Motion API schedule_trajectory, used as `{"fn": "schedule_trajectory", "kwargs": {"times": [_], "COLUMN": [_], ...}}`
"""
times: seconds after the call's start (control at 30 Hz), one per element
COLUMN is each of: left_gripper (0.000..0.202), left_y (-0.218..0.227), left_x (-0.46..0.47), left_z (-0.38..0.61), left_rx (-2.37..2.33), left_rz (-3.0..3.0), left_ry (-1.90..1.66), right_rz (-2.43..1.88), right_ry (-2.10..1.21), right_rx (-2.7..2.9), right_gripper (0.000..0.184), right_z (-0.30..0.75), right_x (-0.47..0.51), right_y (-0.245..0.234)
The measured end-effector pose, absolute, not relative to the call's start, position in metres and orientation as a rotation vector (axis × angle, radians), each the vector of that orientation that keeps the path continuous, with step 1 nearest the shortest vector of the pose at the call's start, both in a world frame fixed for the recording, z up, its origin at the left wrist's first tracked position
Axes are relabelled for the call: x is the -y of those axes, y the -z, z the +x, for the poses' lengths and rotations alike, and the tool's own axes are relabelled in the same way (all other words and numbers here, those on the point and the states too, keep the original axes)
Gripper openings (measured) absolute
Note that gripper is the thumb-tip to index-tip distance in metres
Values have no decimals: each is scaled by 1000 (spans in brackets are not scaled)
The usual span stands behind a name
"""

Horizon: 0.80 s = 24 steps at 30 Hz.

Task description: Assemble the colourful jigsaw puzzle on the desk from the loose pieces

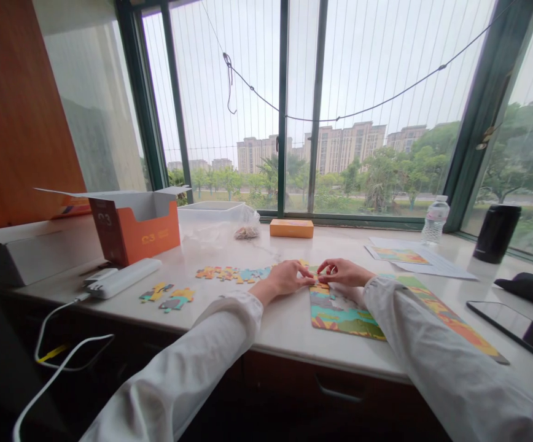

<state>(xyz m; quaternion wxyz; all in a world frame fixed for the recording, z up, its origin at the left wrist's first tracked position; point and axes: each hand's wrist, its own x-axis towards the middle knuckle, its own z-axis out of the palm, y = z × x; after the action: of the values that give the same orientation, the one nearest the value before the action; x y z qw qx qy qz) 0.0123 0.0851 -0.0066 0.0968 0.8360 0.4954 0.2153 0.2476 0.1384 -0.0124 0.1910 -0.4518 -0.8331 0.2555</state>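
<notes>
A partly assembled jigsaw puzzle [340, 320] lies near the table's front edge, with green, teal and orange parts. My left hand [285, 279] is at its upper left edge, thumb and fingers closed together around a small puzzle piece that they mostly cover. From the other side my right hand [346, 272] pinches at the same spot, its fingertips on an orange-yellow puzzle piece [322, 286]. Loose puzzle pieces [229, 274] are spread beyond my left hand, and a few more joined pieces [177, 299] lie farther left. My right forearm hides part of the puzzle.
To the left stand an orange box [144, 224], a white power strip [123, 277] and a clear plastic bin [211, 212]. Toward the window are a small orange box [291, 229] and a printed picture sheet [400, 255]. A water bottle [435, 220], black tumbler [497, 233] and phone [517, 328] are at right.
</notes>
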Motion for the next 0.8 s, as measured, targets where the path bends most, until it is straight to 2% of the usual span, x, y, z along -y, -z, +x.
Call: {"fn": "schedule_trajectory", "kwargs": {"times": [0.23, 0.5, 0.8], "left_gripper": [42, 38, 31], "left_y": [11, 8, 5], "left_x": [-94, -91, -81], "left_z": [9, 11, 13], "left_rx": [-1439, -1468, -1446], "left_rz": [2447, 2431, 2525], "left_ry": [-628, -615, -621], "right_rz": [-1228, -1245, -1234], "right_ry": [-887, -920, -575], "right_rx": [2337, 2340, 2328], "right_gripper": [73, 79, 55], "right_z": [247, 247, 253], "right_x": [-138, -142, -137], "right_y": [10, 14, 6]}}
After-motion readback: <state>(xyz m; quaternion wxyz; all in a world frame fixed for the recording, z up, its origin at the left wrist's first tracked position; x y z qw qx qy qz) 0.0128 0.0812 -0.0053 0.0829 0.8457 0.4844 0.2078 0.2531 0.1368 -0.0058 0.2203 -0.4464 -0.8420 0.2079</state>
